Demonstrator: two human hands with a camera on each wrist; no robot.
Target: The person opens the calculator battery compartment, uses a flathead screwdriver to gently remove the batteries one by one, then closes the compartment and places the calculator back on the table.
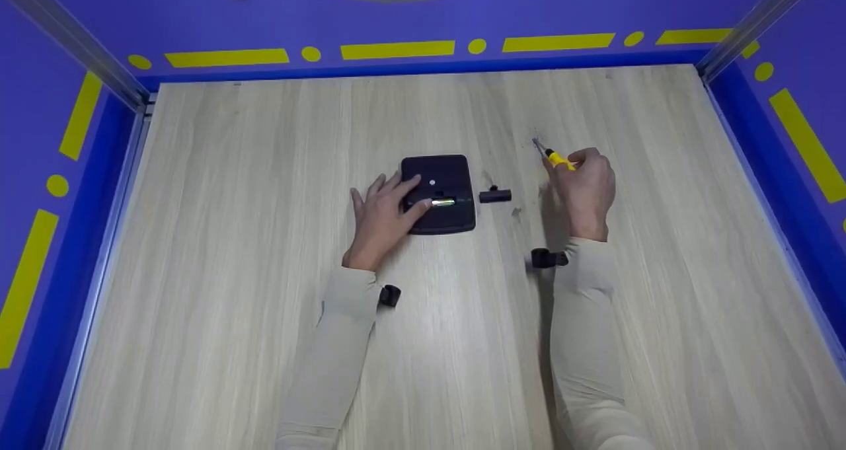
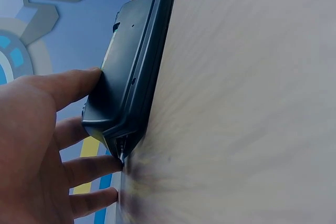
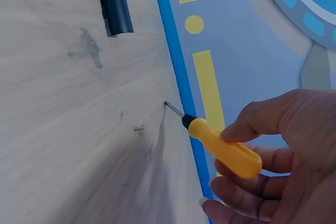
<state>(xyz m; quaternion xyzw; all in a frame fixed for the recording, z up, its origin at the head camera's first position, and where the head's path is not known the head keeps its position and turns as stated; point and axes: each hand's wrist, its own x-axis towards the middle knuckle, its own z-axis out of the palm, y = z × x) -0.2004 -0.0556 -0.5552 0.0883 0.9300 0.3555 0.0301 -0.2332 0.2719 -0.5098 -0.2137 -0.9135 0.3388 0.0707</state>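
Observation:
A flat black device (image 1: pixel 443 166), perhaps a calculator lying face down, has an uncovered slot with a battery (image 1: pixel 443 202) in it. My left hand (image 1: pixel 382 222) rests on its left side, the thumb at the battery's left end and the index finger on the casing. In the left wrist view the thumb (image 2: pixel 79 86) touches the device (image 2: pixel 126 61) and the other fingers extend beside it. To the right lies a small black battery cover (image 1: pixel 495 195). My right hand (image 1: pixel 587 189) holds a yellow-handled screwdriver (image 3: pixel 223 148) between thumb and fingers, its tip at the tabletop.
The pale wood table (image 1: pixel 231 238) has dark scuff marks near the cover and the screwdriver tip. Blue panels with yellow dashes and dots (image 1: pixel 396 49) border its back and sides. Small black cameras (image 1: pixel 547 258) sit on both wrists.

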